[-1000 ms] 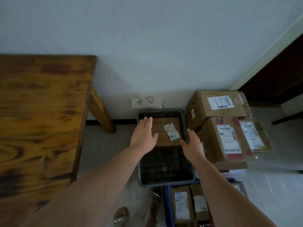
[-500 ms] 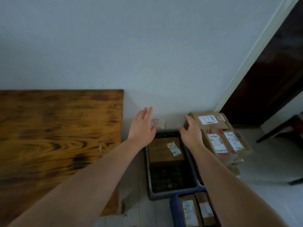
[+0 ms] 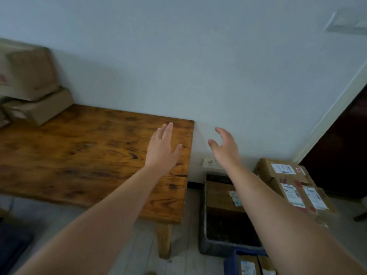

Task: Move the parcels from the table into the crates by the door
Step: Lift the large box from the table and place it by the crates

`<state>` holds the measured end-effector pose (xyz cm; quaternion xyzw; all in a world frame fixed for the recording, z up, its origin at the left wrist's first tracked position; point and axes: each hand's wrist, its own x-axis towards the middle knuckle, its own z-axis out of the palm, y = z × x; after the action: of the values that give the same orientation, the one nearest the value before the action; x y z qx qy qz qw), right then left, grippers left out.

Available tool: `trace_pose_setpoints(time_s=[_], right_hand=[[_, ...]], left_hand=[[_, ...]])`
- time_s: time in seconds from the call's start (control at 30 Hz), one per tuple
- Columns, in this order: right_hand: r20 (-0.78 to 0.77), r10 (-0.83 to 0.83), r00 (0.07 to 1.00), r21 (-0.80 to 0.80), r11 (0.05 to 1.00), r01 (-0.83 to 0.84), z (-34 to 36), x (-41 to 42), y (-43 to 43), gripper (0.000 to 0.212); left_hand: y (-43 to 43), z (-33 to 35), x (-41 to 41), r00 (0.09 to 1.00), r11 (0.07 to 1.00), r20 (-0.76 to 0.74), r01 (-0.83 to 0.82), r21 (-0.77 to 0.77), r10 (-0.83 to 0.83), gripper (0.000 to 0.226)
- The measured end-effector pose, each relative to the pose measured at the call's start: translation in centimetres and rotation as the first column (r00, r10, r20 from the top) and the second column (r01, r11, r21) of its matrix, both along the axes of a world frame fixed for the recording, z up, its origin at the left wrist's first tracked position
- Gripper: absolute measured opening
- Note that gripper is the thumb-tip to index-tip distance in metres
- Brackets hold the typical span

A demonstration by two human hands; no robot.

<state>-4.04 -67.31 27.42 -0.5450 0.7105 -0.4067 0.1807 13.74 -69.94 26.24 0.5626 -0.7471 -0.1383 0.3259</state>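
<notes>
Cardboard parcels (image 3: 33,92) are stacked at the far left end of the wooden table (image 3: 83,155). My left hand (image 3: 162,149) hovers flat and empty over the table's right end. My right hand (image 3: 224,147) is raised beside the table edge, fingers loosely spread, holding nothing. Below it on the floor stands a grey crate (image 3: 204,231) with one brown labelled parcel (image 3: 220,197) lying in its far half. A blue crate (image 3: 230,261) with labelled parcels sits at the bottom edge, mostly cut off.
Several taped cardboard boxes (image 3: 292,185) are stacked on the floor right of the grey crate, next to a dark doorway (image 3: 341,151). A paper label (image 3: 210,162) is stuck on the wall above the crate. A dark object (image 3: 12,243) lies at lower left.
Both hands have left the parcel in the grey crate and risen to table height. The view has swung left, bringing the table's parcels into sight.
</notes>
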Motion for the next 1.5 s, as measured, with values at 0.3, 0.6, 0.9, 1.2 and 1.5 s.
trace_pose_setpoints(time_s=[0.3, 0.6, 0.9, 1.2, 1.5], right_hand=[[-0.065, 0.238, 0.969, -0.043, 0.97, -0.241, 1.5, 15.3, -5.4, 0.049], [-0.059, 0.347, 0.936, -0.06, 0.935, -0.35, 2.2, 33.6, -14.6, 0.05], [-0.05, 0.469, 0.882, 0.005, 0.883, -0.47, 2.2, 49.3, -23.1, 0.052], [0.014, 0.479, 0.878, -0.015, 0.878, -0.478, 2.0, 57.3, -34.8, 0.052], [0.061, 0.456, 0.888, -0.013, 0.89, -0.456, 2.5, 64.1, -44.9, 0.055]], left_hand=[[-1.9, 0.6, 15.0, 0.967, 0.967, -0.027, -0.253, -0.04, 0.252, 0.068], [-9.2, 2.6, 34.0, 0.947, 0.947, 0.014, -0.319, -0.04, 0.32, 0.067], [-17.3, 3.9, 51.4, 0.899, 0.899, 0.045, -0.433, -0.066, 0.436, 0.066], [-26.3, 2.4, 58.5, 0.88, 0.883, 0.077, -0.468, -0.035, 0.469, 0.066], [-35.4, 3.4, 66.7, 0.846, 0.846, -0.044, -0.533, -0.011, 0.532, 0.064]])
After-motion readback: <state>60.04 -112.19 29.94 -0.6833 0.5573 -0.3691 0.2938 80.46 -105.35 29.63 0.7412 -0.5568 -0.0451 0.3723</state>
